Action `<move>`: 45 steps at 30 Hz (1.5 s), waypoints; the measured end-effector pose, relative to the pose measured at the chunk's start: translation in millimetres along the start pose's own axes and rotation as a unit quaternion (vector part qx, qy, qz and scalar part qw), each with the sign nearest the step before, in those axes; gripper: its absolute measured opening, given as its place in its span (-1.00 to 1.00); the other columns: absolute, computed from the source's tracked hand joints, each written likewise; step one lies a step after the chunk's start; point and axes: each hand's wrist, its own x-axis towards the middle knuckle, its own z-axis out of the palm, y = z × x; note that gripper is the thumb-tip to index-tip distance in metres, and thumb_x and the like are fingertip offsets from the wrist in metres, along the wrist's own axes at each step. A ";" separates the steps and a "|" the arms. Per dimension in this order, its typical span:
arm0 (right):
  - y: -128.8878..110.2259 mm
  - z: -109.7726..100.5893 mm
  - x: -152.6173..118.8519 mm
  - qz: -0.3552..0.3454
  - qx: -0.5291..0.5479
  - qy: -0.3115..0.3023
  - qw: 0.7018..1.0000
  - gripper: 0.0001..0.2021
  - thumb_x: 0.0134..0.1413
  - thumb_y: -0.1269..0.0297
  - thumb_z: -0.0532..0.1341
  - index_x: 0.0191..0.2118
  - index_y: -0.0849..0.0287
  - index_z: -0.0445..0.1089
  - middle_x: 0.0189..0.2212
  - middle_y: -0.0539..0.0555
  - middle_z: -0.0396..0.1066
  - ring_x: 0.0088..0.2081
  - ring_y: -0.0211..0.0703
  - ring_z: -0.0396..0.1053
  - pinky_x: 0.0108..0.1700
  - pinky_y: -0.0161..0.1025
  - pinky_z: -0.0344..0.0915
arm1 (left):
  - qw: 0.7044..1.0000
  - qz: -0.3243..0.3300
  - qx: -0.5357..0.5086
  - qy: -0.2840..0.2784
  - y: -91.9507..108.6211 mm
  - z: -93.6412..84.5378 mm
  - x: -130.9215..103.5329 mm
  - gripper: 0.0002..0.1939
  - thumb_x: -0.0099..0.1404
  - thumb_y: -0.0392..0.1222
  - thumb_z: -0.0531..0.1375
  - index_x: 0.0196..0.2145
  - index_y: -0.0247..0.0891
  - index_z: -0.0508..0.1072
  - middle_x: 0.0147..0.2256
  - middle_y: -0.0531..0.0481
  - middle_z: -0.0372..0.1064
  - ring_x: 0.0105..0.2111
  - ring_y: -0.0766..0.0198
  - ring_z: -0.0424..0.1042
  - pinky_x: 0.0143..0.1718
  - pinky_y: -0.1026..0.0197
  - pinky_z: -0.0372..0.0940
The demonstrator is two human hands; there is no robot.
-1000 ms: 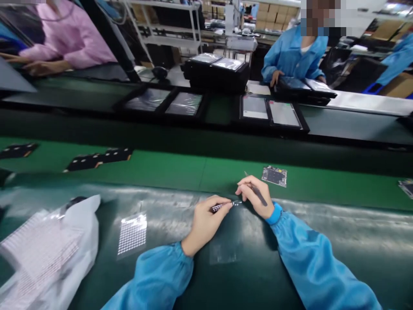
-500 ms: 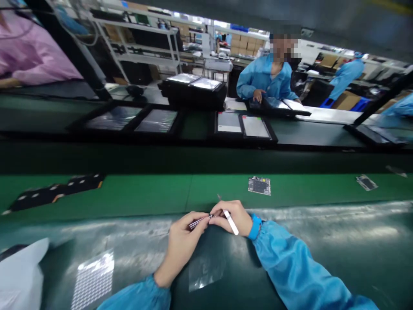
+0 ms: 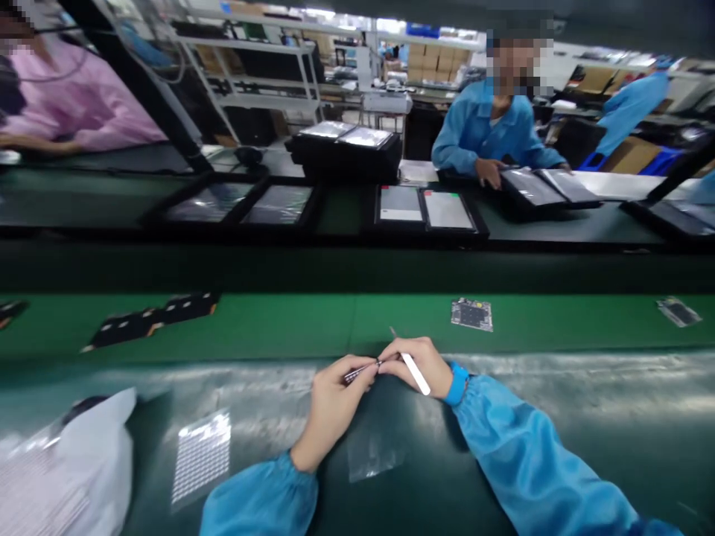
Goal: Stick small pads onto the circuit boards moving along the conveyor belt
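Note:
Just in front of the green belt, my left hand [image 3: 334,394] pinches a small dark strip with light marks [image 3: 356,374] between thumb and fingers. My right hand [image 3: 418,363] is closed around white-ended tweezers [image 3: 416,374], their thin end pointing up past the fingers. Its fingertips meet those of my left hand at the end of the strip, where a tiny dark part shows; its details are too small to tell. Below my hands a clear plastic bag [image 3: 375,452] lies on the dark green mat. A sheet of small light pieces [image 3: 202,455] lies left of my left sleeve.
A white bag [image 3: 103,454] is at the lower left. On the green belt [image 3: 290,324] are circuit boards [image 3: 472,314] and black strips [image 3: 126,327]. Black trays with flat panels [image 3: 427,208] stand on the shelf beyond. A person in blue [image 3: 485,134] handles a tray across from me.
The view has shifted, so belt items and the mat's sheet appear further right. My hands keep nearly the same pose. The person across has lifted and tilted a tray.

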 end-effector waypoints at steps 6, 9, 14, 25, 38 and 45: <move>-4.7 -5.2 -2.2 0.009 -0.015 -0.011 1.000 -0.70 0.24 0.01 0.29 -0.30 0.17 0.55 -0.51 0.06 0.55 -0.49 -0.20 0.48 -0.39 -0.31 0.39 | 0.999 -0.017 -0.027 0.005 -3.8 4.8 -3.8 -0.87 0.20 -0.19 0.32 -0.36 -0.28 0.65 -0.50 0.00 0.55 -0.57 0.34 0.46 -0.50 0.33 0.41; -6.9 -6.6 -3.8 0.019 -0.010 -0.011 1.000 -0.71 0.22 0.01 0.31 -0.31 0.15 0.55 -0.53 0.04 0.54 -0.52 -0.21 0.46 -0.41 -0.30 0.39 | 0.999 -0.017 -0.027 0.003 -3.3 6.2 -5.6 -0.90 0.21 -0.22 0.32 -0.35 -0.26 0.65 -0.47 -0.01 0.57 -0.54 0.32 0.49 -0.48 0.32 0.41; -7.5 -8.2 -5.0 0.015 -0.013 -0.017 1.000 -0.79 0.24 0.11 0.31 -0.29 0.15 0.55 -0.56 0.01 0.51 -0.57 -0.25 0.42 -0.45 -0.32 0.36 | 1.000 -0.016 -0.027 0.004 -2.8 7.9 -7.7 -0.90 0.22 -0.20 0.34 -0.32 -0.25 0.65 -0.39 -0.06 0.61 -0.43 0.26 0.55 -0.42 0.29 0.43; -4.4 -17.4 -16.0 0.041 -0.008 0.004 0.999 -0.80 0.21 0.13 0.32 -0.13 0.11 0.49 -0.39 0.10 0.56 -0.47 -0.13 0.49 -0.40 -0.23 0.45 | 0.998 -0.025 -0.049 0.009 -3.6 13.7 -12.0 -0.91 0.23 -0.20 0.36 -0.32 -0.25 0.67 -0.37 -0.07 0.60 -0.41 0.24 0.55 -0.39 0.26 0.43; 17.6 104.9 154.5 -0.067 -0.143 -0.078 0.984 -0.84 0.16 0.24 0.30 -0.15 0.12 0.40 -0.24 0.15 0.55 -0.21 0.02 0.52 -0.09 -0.04 0.44 | 0.998 -0.010 -0.054 0.026 3.0 -60.5 -77.7 -0.96 0.16 -0.27 0.39 -0.39 -0.23 0.68 -0.43 -0.07 0.58 -0.43 0.22 0.52 -0.35 0.23 0.38; 28.6 194.1 233.2 -0.073 -0.259 -0.152 0.951 -0.59 -0.14 0.35 0.50 -0.14 0.11 0.40 0.04 0.22 0.47 0.12 0.21 0.36 0.18 0.15 0.25 | 0.996 -0.029 -0.084 0.015 -7.7 -67.4 -76.1 -0.94 0.14 -0.31 0.41 -0.37 -0.24 0.69 -0.43 -0.06 0.57 -0.42 0.23 0.51 -0.35 0.26 0.36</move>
